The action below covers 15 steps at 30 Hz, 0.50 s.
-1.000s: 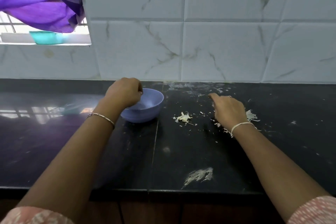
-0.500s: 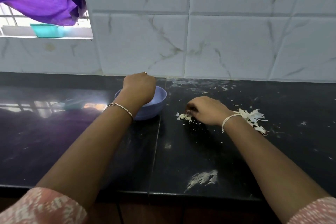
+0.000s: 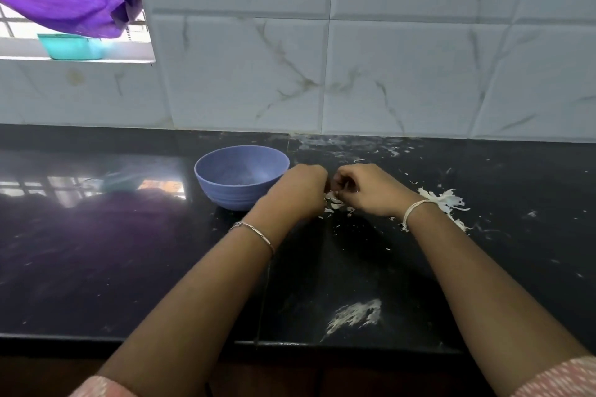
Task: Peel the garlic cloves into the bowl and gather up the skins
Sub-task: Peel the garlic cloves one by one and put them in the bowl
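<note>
— Hands, left to right?
— Left hand (image 3: 300,192) curled beside the bowl (image 3: 241,176); right hand (image 3: 371,192) curled too, fingertips pinching skins (image 3: 333,200) between them.
— Any clove held?
— Cannot tell. More skins lie on the counter (image 3: 129,267) behind the right wrist.

Pink patterned sleeves (image 3: 561,379), a thin metal bangle (image 3: 258,233) left, white thread bracelet (image 3: 413,209) right

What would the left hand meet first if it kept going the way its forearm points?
Probably the right hand: the left hand sits knuckle to knuckle with it above the small skin scraps. Past that lies bare countertop, then the tiled wall. Depth is unclear.
</note>
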Each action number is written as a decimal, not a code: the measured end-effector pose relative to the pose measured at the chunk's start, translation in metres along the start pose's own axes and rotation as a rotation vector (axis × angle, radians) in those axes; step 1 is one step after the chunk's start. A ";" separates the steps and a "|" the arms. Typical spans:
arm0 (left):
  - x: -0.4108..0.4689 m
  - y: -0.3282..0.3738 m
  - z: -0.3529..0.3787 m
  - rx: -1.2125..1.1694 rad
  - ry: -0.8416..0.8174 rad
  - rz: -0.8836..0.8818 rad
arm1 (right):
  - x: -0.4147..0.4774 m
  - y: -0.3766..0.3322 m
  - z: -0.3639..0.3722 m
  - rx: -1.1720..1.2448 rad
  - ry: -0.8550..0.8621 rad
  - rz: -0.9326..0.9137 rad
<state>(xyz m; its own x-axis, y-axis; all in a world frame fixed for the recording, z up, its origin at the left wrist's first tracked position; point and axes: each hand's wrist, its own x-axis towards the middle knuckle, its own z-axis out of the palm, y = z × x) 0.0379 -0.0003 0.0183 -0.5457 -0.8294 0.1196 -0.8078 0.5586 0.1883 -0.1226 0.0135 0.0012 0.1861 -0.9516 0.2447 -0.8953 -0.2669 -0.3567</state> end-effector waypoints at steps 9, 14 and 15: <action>0.012 -0.010 0.023 -0.411 0.223 -0.072 | -0.001 0.005 -0.003 0.412 0.041 0.117; 0.007 -0.006 0.026 -0.645 0.194 -0.091 | -0.002 0.006 -0.003 0.405 0.101 0.117; 0.007 -0.005 0.026 -0.692 0.185 -0.100 | -0.003 0.005 -0.004 0.389 0.119 0.117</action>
<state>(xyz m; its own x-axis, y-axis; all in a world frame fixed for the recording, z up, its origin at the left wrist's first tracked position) 0.0323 -0.0084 -0.0073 -0.3800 -0.8982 0.2211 -0.4922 0.3987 0.7738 -0.1296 0.0154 0.0019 0.0236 -0.9607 0.2764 -0.6837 -0.2172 -0.6967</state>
